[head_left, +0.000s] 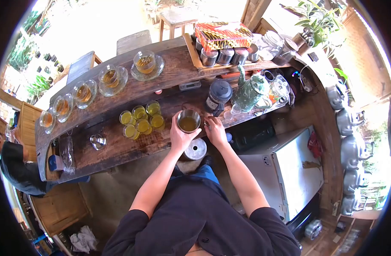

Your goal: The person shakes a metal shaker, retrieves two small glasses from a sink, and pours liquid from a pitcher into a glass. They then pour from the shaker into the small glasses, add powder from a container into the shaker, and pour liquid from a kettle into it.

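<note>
My left hand is wrapped round a metal cup that holds a brownish liquid, above the front edge of the lower wooden counter. Just right of the cup is my right hand, its fingers bent together; whatever they may hold is too small to make out. Several small glasses of yellow-green liquid stand grouped left of the cup. A dark lidded jug stands beyond my right hand, beside a green patterned teapot.
On the raised ledge several glasses of amber drink rest on saucers. A patterned box lies on metal tins. A white cabinet is at right, a round metal lid below my hands. Another person is at far left.
</note>
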